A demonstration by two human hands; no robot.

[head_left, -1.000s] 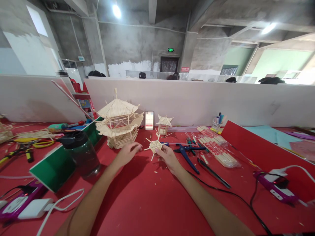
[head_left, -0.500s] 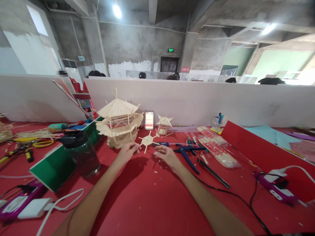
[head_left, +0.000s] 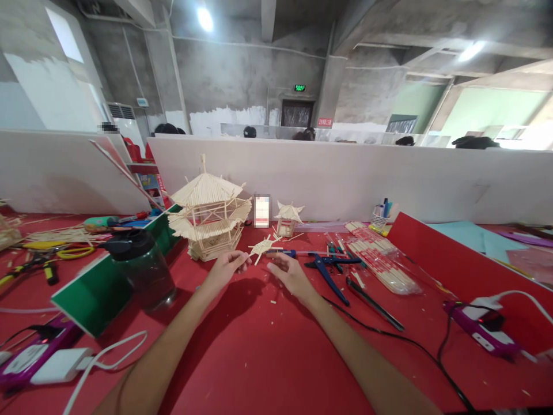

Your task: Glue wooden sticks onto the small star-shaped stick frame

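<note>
A small six-sided frame (head_left: 261,248) of pale wooden sticks, with stick ends jutting out like spokes, is held above the red table. My left hand (head_left: 228,266) pinches one of its stick ends between thumb and fingers. Just right of the frame, my right hand (head_left: 285,271) is open, its fingers loosely curved and apart from the sticks. Behind the left hand stands a large stick pavilion (head_left: 209,216) with two roof tiers. Beyond the frame is a smaller stick pavilion (head_left: 288,219).
Blue-handled cutters (head_left: 328,274), a dark rod (head_left: 375,304) and bagged sticks (head_left: 384,262) lie to the right. On the left are a dark water bottle (head_left: 140,271) and a green board (head_left: 95,300). A white partition (head_left: 345,178) runs behind. Purple power strips (head_left: 484,334) flank both sides.
The stick frame has tilted from facing me to lying flatter in my left hand. My right hand has shifted slightly left, its fingers changing position.
</note>
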